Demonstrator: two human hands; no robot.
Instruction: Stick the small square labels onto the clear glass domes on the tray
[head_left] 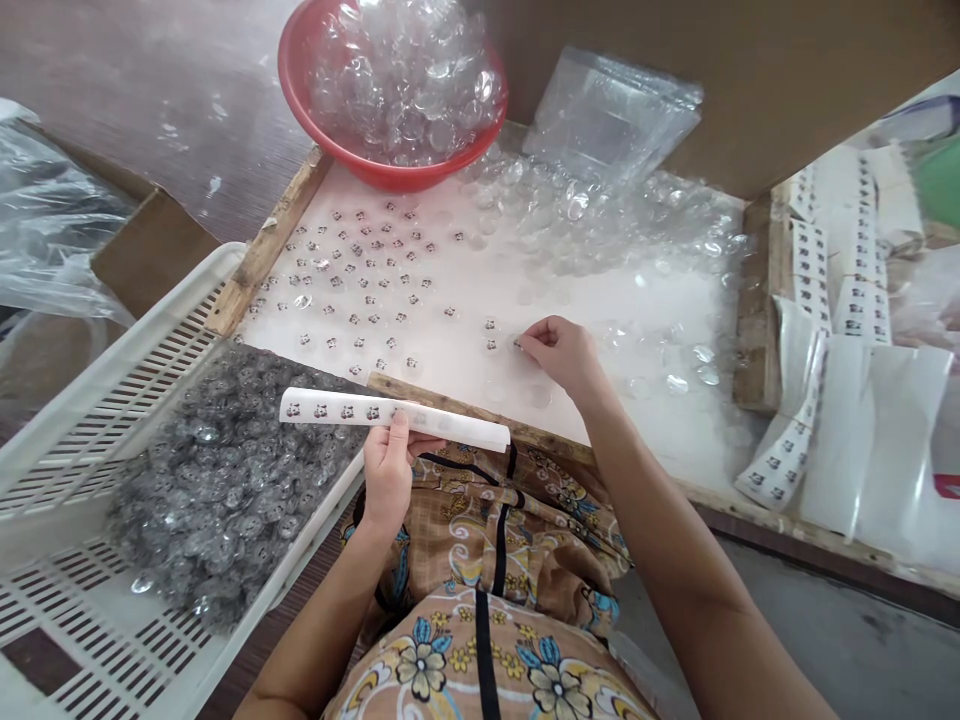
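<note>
My left hand (388, 470) grips a folded white strip of stickers (465, 428) printed with small black panda figures, thumb on top. My right hand (562, 355) is held in a pinch over the white board (465, 370); a small dark-printed sticker shows at its fingertips. Just left of those fingertips lie two clear discs with panda stickers (490, 334). Many more stickered discs (367, 260) are spread over the board's left part. Plain clear discs (630, 220) are heaped at the back and scattered to the right of my right hand.
A red basin (394, 178) of clear discs stands at the back, beside clear plastic bags (615, 115). A white slotted crate (315, 535) at left holds a heap of stickered discs (232, 480). Wooden strips (274, 240) edge the board. More sticker strips (810, 270) lie at right.
</note>
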